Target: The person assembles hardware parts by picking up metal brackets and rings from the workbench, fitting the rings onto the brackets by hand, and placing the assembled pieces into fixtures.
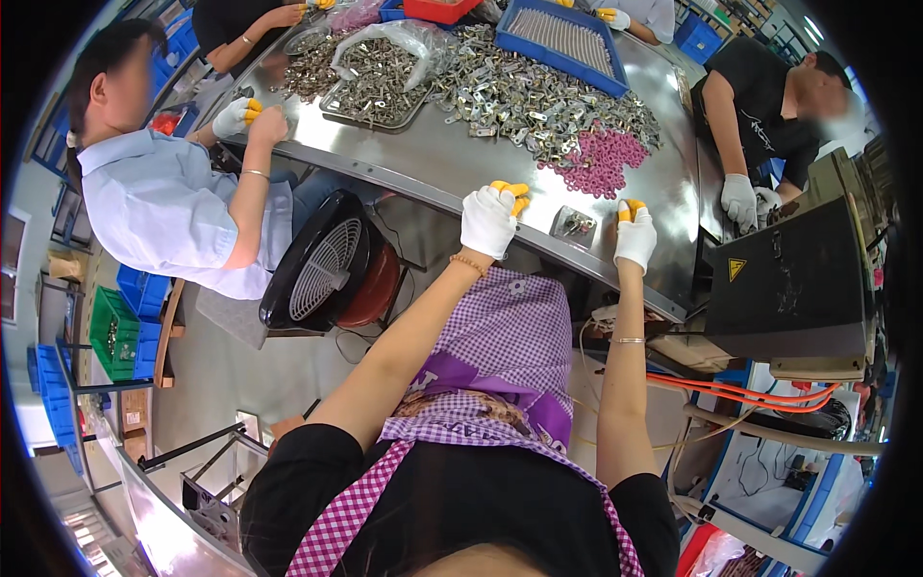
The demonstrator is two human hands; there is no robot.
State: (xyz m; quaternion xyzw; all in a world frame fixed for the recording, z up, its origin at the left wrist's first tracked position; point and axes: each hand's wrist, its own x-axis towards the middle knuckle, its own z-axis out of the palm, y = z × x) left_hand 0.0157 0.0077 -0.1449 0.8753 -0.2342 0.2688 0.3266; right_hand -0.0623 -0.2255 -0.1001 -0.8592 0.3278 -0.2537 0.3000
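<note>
My left hand (pixel 490 221), in a white glove with yellow fingertips, is at the near edge of the metal table (pixel 433 173). Its fingers are curled together, and whatever they hold is too small to make out. My right hand (pixel 635 237), gloved the same way, is closed at the tabletop to the right, its grip contents also unclear. Between the hands sits a small clear tray (pixel 574 227) with a few small parts in it. Beyond it lie a heap of small pink rings (pixel 601 162) and a large pile of small metal pieces (pixel 519 96).
A blue tray (pixel 562 43) of lined-up parts rests on the pile. A metal tray (pixel 370 115) heaped with pieces is at the left. Co-workers sit at both sides and across. A dark machine housing (pixel 793 279) stands right; a black-backed chair (pixel 322 260) is at left.
</note>
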